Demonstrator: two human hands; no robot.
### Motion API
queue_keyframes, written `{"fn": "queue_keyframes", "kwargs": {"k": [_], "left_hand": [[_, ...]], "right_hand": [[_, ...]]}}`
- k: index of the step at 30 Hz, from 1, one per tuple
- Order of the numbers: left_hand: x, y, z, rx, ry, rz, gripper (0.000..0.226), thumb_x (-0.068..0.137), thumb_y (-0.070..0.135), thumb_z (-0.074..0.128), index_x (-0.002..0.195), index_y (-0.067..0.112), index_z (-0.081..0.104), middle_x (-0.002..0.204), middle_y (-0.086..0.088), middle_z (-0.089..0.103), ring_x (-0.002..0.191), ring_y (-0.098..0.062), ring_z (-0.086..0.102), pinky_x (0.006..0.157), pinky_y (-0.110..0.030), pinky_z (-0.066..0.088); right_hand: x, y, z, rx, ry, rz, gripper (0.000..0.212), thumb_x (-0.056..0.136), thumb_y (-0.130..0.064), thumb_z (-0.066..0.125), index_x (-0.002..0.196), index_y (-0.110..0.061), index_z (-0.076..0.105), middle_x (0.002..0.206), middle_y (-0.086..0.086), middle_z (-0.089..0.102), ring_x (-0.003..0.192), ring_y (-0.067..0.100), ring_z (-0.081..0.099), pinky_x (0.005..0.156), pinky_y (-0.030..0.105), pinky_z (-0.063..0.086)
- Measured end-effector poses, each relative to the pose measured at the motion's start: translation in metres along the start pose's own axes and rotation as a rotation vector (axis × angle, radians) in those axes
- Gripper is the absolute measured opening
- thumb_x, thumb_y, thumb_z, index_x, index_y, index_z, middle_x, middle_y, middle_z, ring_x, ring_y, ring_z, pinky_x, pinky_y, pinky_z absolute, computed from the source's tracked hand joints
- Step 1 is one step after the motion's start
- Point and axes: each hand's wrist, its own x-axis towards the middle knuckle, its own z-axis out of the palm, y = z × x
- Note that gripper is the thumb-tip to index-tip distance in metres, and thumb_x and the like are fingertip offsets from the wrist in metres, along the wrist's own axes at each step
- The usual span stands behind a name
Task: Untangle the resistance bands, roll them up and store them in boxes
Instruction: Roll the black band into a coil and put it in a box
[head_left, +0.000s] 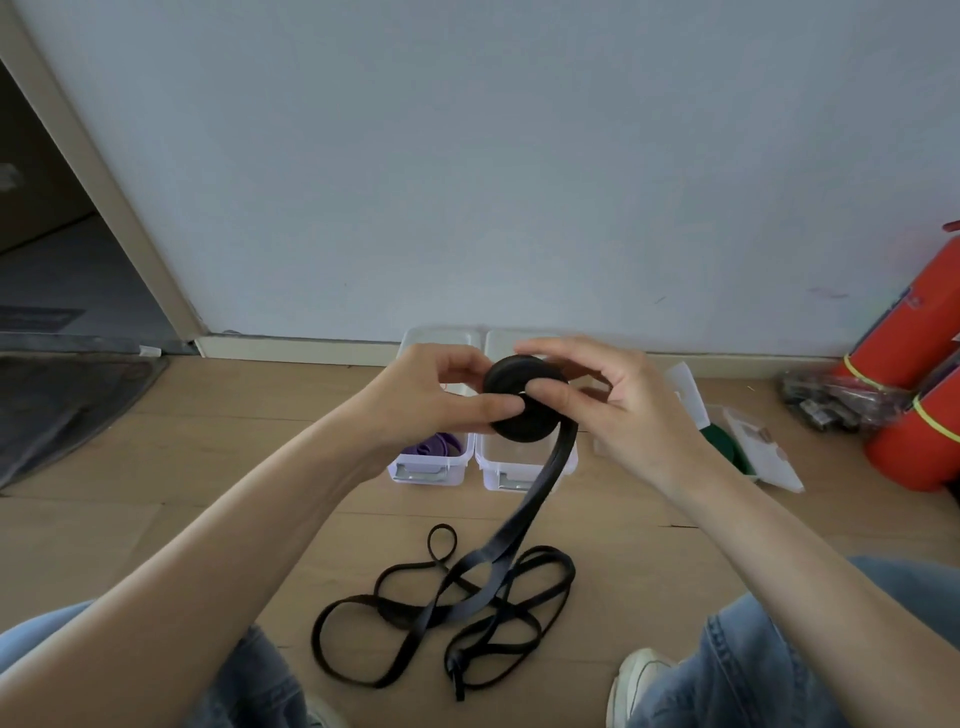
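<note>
Loose black band (447, 618) sprawls on the floor before two clear boxes (524, 462); above them, left hand (431, 395) and right hand (613, 400) pinch its rolled coil (519, 400).

The roll of band (522, 400) at the centre of the frame was black, as were its hanging tail (545, 493) and the loose loops (447, 613) on the floor at lower centre. The floor (234, 457) was light brown wood with a plank pattern. The wall (519, 156) across the top was pale grey-white. The two boxes (524, 467) at centre were clear with whitish rims, and the left one held a purple band (434, 444). A green band (724, 441) lay at right of centre. Two cylinders (914, 415) at the right edge were red-orange with yellow-green rings. The mat (67, 400) at left was dark grey. The trousers (748, 670) along the bottom were blue denim, and the shoe (636, 675) was white.
</note>
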Motion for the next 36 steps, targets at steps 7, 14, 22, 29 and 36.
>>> {"fn": "queue_keyframes", "kwargs": {"k": [7, 14, 22, 29, 36], "left_hand": [[0.008, 0.007, 0.001, -0.568, 0.168, 0.086, 0.042, 0.067, 0.021, 0.069, 0.102, -0.002, 0.062, 0.098, -0.011, 0.072, 0.092, -0.018, 0.070, 0.078, -0.019, 0.053], [0.004, 0.000, 0.008, -0.129, 0.081, -0.054, 0.027, 0.076, 0.020, 0.073, 0.103, 0.019, 0.069, 0.100, 0.004, 0.072, 0.100, -0.011, 0.065, 0.098, -0.037, 0.046], [0.003, 0.010, 0.006, -0.179, -0.090, -0.040, 0.027, 0.076, 0.009, 0.071, 0.102, 0.009, 0.065, 0.089, -0.007, 0.074, 0.082, -0.021, 0.072, 0.069, -0.026, 0.058], [0.010, 0.016, -0.004, -0.476, 0.173, 0.134, 0.039, 0.067, 0.020, 0.068, 0.102, 0.004, 0.063, 0.092, -0.008, 0.074, 0.086, -0.021, 0.071, 0.068, -0.024, 0.056], [0.015, 0.007, 0.013, -0.621, 0.288, 0.058, 0.031, 0.087, 0.022, 0.061, 0.112, 0.004, 0.060, 0.103, -0.008, 0.071, 0.097, -0.020, 0.068, 0.083, -0.027, 0.055]], "right_hand": [[-0.003, 0.004, 0.009, 0.482, 0.107, 0.185, 0.046, 0.065, -0.028, 0.074, 0.099, -0.011, 0.048, 0.091, 0.007, 0.073, 0.084, 0.023, 0.070, 0.079, 0.033, 0.056], [-0.001, 0.003, 0.003, 0.263, 0.201, 0.093, 0.016, 0.083, -0.008, 0.066, 0.096, -0.015, 0.062, 0.085, 0.000, 0.072, 0.080, 0.008, 0.065, 0.077, 0.023, 0.051], [0.003, -0.002, -0.008, -0.016, 0.021, -0.094, 0.020, 0.089, -0.019, 0.058, 0.102, -0.033, 0.063, 0.093, -0.014, 0.067, 0.087, -0.001, 0.062, 0.072, 0.009, 0.045], [0.001, 0.012, -0.007, 0.237, -0.031, 0.126, 0.032, 0.081, -0.009, 0.069, 0.102, -0.022, 0.049, 0.087, 0.000, 0.071, 0.069, 0.013, 0.064, 0.068, 0.023, 0.050], [-0.003, 0.009, 0.013, 0.321, 0.074, 0.063, 0.016, 0.091, -0.011, 0.058, 0.104, -0.019, 0.053, 0.097, -0.003, 0.062, 0.068, 0.012, 0.064, 0.061, 0.020, 0.049]]}}
